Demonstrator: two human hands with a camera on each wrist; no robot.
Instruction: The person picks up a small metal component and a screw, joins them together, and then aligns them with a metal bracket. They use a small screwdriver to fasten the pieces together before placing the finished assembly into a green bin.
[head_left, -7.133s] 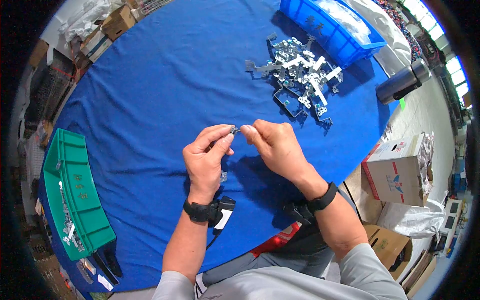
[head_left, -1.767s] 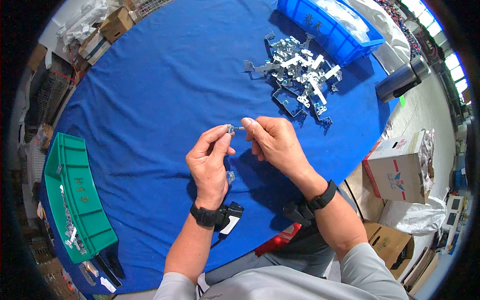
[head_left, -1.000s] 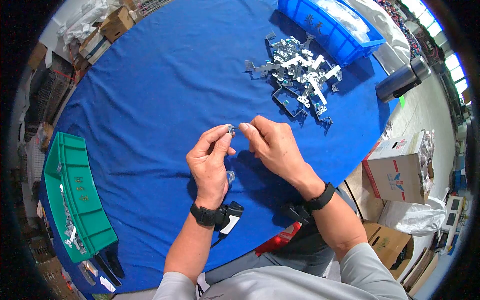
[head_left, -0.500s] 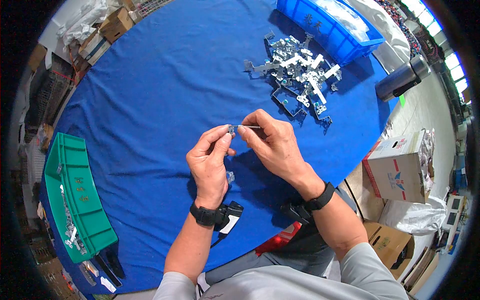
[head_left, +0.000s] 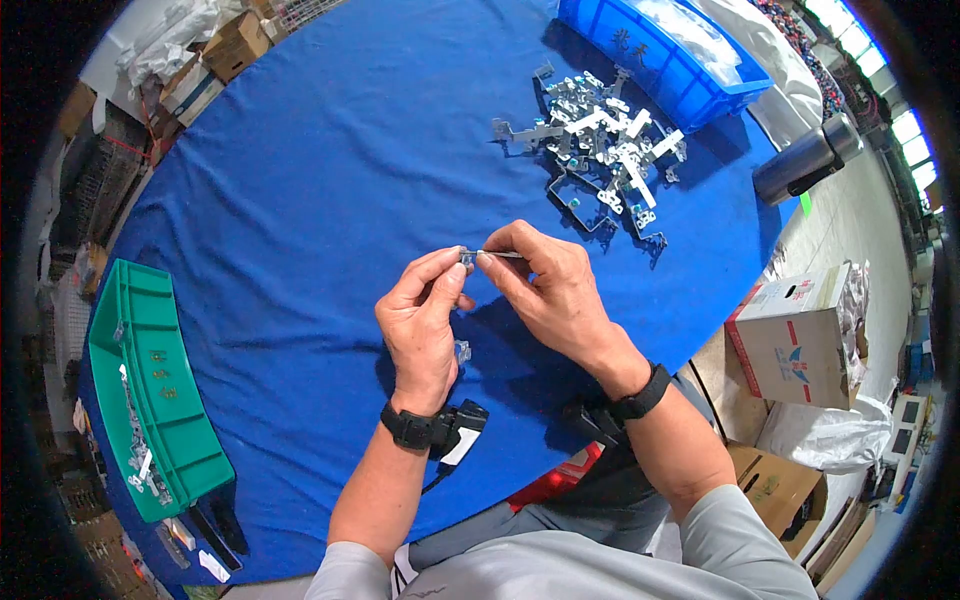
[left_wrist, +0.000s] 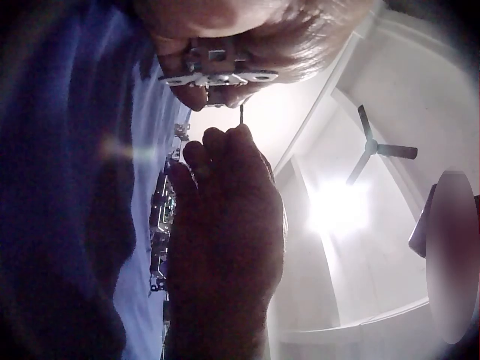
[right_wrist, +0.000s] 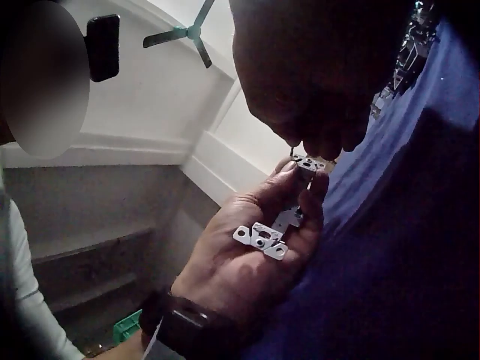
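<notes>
Over the blue cloth, my left hand [head_left: 418,322] pinches one end of a small metal bracket [head_left: 466,258] between thumb and fingertips. The bracket's other holed end [right_wrist: 262,240] lies over the palm in the right wrist view. Facing it, my right hand [head_left: 550,290] pinches a thin metal rod [head_left: 506,254] between thumb and index finger. The left wrist view shows the rod's tip [left_wrist: 241,114] sticking out of the right fingertips close to the bracket. The rod's far part is mostly hidden behind the right fingers.
A pile of metal brackets [head_left: 610,150] lies at the back right beside a blue crate [head_left: 690,100]. A green bin [head_left: 165,400] with several metal parts stands at the left. A steel flask [head_left: 806,162] sits at the right edge, with a carton [head_left: 795,340] beyond the table.
My right fingers have shifted along the rod, from curled behind it to a pinch near the bracket, the rod now lying across them. My left hand stays almost still with the bracket.
</notes>
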